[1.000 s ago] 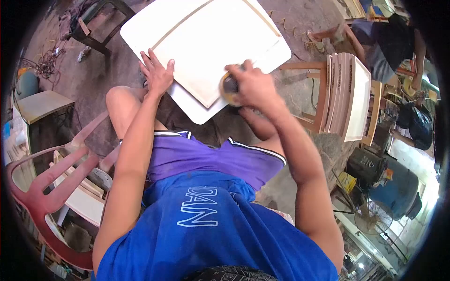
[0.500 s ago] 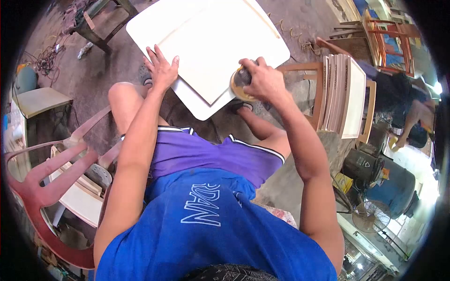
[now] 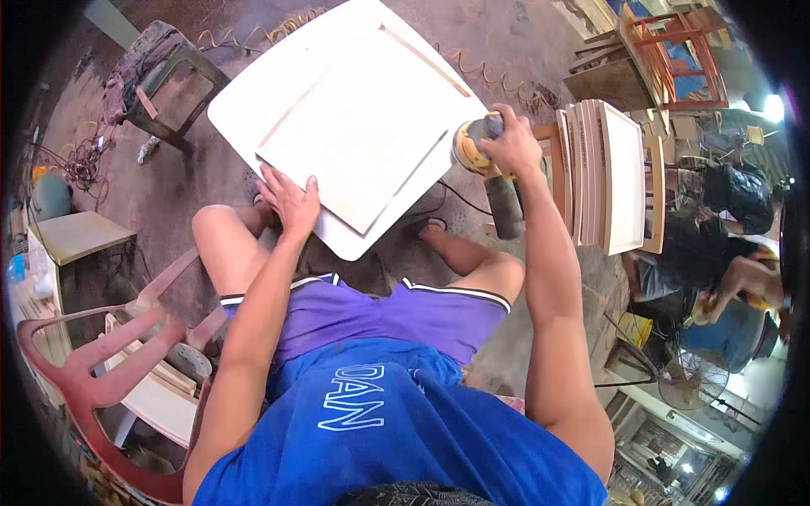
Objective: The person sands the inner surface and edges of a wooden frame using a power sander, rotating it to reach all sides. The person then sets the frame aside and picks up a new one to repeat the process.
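White panel (image 3: 354,110), left hand (image 3: 291,202) flat on it, fingers spread, right hand (image 3: 510,139) gripping yellow sander (image 3: 467,148)

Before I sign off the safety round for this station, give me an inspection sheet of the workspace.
Surface: dusty concrete floor.
Job's things: white panel over the knees; sander at its right edge.
Clutter: stool with rags; red chair; stacked panels.
Grips: left hand flat on the panel; right hand closed on the sander.
Cables: black cord under the panel; tangle on the floor; coiled hose.
Surroundings: another person; fan.
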Action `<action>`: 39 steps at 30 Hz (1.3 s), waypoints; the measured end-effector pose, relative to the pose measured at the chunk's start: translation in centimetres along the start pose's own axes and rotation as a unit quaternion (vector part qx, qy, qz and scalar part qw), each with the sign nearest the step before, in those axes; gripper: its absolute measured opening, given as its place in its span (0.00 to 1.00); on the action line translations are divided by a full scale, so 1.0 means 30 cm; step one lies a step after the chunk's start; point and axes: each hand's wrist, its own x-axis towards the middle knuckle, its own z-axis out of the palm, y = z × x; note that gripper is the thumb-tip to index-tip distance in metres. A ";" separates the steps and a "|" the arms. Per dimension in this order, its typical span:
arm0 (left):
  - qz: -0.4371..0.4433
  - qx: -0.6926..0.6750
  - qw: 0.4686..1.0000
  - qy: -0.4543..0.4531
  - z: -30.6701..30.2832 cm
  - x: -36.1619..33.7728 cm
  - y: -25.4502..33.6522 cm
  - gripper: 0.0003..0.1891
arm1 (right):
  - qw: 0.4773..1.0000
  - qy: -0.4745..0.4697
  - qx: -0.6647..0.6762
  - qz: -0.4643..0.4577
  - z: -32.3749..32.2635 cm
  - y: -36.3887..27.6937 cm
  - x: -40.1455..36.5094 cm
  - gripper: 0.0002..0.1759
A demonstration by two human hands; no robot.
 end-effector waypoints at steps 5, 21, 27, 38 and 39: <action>0.035 0.072 0.997 -0.023 -0.126 0.225 -0.118 0.47 | 0.999 0.017 0.038 -0.011 -0.048 0.132 -0.155 0.45; 0.017 -0.022 0.995 0.092 -0.096 0.251 -0.057 0.50 | 0.995 0.051 0.084 -0.001 0.077 0.006 -0.169 0.47; -0.037 -0.028 0.998 0.052 -0.139 0.228 -0.010 0.62 | 0.998 0.019 0.049 0.023 0.088 -0.056 -0.105 0.45; -0.018 -0.044 0.998 0.051 -0.134 0.232 -0.025 0.65 | 0.999 -0.016 0.027 -0.024 0.084 -0.130 -0.097 0.43; -0.019 -0.046 0.997 0.052 -0.137 0.233 -0.023 0.65 | 0.999 -0.016 0.026 -0.026 0.081 -0.107 -0.074 0.43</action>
